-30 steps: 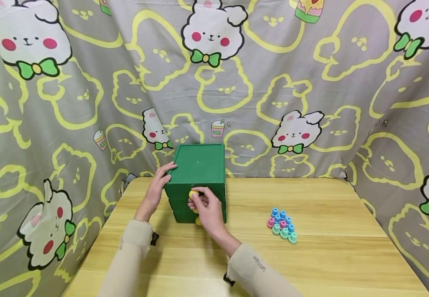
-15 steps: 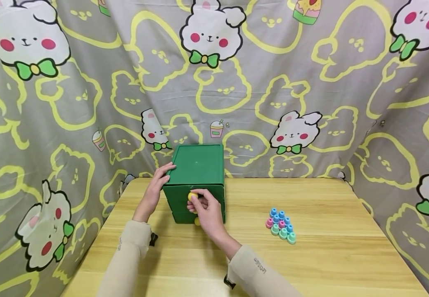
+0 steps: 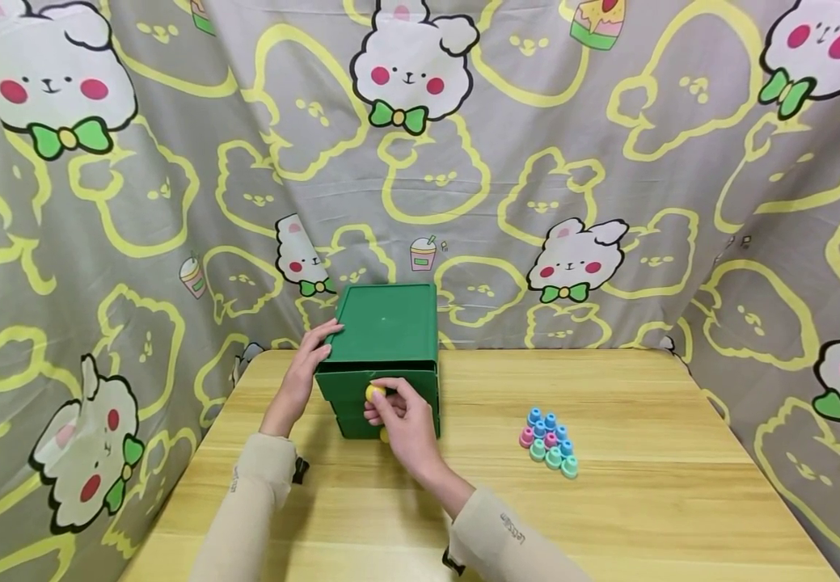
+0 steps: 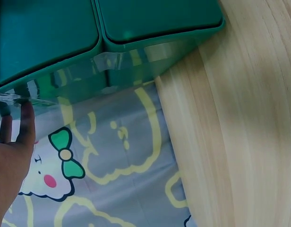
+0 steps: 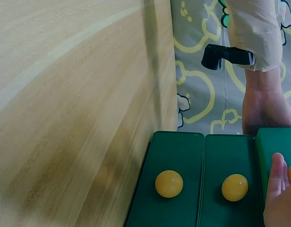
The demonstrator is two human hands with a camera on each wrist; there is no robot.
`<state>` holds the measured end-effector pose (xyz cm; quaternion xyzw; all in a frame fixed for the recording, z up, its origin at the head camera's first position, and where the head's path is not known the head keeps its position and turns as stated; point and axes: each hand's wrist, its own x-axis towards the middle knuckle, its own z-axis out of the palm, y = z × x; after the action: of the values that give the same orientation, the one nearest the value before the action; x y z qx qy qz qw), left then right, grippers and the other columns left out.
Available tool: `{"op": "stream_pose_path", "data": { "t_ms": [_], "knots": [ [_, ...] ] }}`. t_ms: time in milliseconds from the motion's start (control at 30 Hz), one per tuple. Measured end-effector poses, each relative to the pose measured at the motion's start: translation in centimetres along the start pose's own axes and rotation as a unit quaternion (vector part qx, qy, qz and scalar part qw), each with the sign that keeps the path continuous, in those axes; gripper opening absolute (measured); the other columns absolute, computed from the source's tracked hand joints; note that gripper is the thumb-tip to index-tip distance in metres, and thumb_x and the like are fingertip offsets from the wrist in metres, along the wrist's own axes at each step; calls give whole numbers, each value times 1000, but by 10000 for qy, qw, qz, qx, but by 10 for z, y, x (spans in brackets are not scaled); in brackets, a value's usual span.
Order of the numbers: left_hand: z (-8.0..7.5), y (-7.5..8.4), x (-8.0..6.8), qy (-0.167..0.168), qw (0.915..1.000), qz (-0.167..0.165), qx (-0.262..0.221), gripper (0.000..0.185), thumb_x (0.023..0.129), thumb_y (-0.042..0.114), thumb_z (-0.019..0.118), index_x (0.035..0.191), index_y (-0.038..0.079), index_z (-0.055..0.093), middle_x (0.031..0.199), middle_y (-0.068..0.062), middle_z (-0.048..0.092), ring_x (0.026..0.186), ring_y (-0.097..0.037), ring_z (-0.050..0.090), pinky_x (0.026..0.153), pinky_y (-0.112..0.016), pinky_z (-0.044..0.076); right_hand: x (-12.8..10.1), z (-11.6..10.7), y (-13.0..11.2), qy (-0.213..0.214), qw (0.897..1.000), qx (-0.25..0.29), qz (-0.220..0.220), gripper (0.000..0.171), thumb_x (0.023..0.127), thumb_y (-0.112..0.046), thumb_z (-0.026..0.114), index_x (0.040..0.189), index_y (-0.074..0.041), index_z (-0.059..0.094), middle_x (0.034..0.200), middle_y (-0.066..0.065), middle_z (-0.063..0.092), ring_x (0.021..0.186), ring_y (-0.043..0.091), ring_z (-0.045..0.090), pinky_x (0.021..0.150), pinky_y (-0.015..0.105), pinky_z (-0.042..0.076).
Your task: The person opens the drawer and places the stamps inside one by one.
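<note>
A small green drawer cabinet [image 3: 387,323] stands on the wooden table. My left hand [image 3: 299,380] rests against its left side with extended fingers; the left wrist view shows two fingertips [image 4: 27,113] touching a side wall covered with clear tape. With thumb and fingers, my right hand [image 3: 408,420] pinches the yellow knob [image 3: 374,392] of the top drawer [image 3: 343,386]. That drawer stands slightly out, with a dark gap under the cabinet top. Below it, the right wrist view shows two flush drawers with round yellow knobs, the middle knob [image 5: 235,187] and the bottom knob [image 5: 169,183].
Several small blue, pink and mint cup-shaped pieces [image 3: 550,440] sit grouped on the table [image 3: 652,485], right of the cabinet. A grey curtain [image 3: 463,186] printed with cartoon animals hangs behind and along both sides.
The top drawer has come out a little toward me, opening a gap under the cabinet top. My right hand moved with its knob; my left hand stayed on the cabinet's side.
</note>
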<state>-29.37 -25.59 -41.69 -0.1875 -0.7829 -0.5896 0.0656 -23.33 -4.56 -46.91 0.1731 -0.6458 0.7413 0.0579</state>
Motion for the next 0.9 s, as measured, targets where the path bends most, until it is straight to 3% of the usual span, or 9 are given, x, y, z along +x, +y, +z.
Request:
{"op": "stream_pose_path", "data": {
  "t_ms": [300, 600, 800, 900],
  "knots": [
    [1, 0, -1, 11, 10000, 4, 20, 45, 111, 19, 37, 153, 5, 47, 169, -11, 26, 157, -36, 19, 122, -64, 18, -8, 0, -2, -29, 10000, 13, -6, 22, 104, -21, 63, 122, -12, 70, 101, 27, 74, 89, 45, 74, 76, 37, 63],
    [2, 0, -1, 11, 10000, 72, -28, 45, 112, 18, 36, 153, 4, 47, 169, -10, 26, 157, -35, 19, 122, -63, 17, -15, 1, -6, -112, 9999, 53, 21, 21, 103, -19, 63, 122, -11, 69, 99, 19, 76, 83, 22, 76, 76, 35, 62],
    [-2, -29, 7, 72, 10000, 54, 17, 45, 112, 22, 35, 154, 10, 47, 170, -6, 25, 157, -32, 19, 122, -64, 18, -20, 1, -8, -171, 9998, 88, 40, 22, 103, -18, 64, 122, -9, 69, 98, 17, 77, 84, 26, 77, 77, 40, 62],
    [-2, -34, 7, 101, 9999, 73, 27, 45, 112, 27, 36, 154, 15, 48, 170, 0, 26, 157, -30, 20, 122, -64, 18, -22, 1, -9, -209, 9997, 103, 56, 23, 103, -18, 64, 122, -7, 69, 99, 18, 76, 82, 18, 76, 78, 43, 62]
  ]
}}
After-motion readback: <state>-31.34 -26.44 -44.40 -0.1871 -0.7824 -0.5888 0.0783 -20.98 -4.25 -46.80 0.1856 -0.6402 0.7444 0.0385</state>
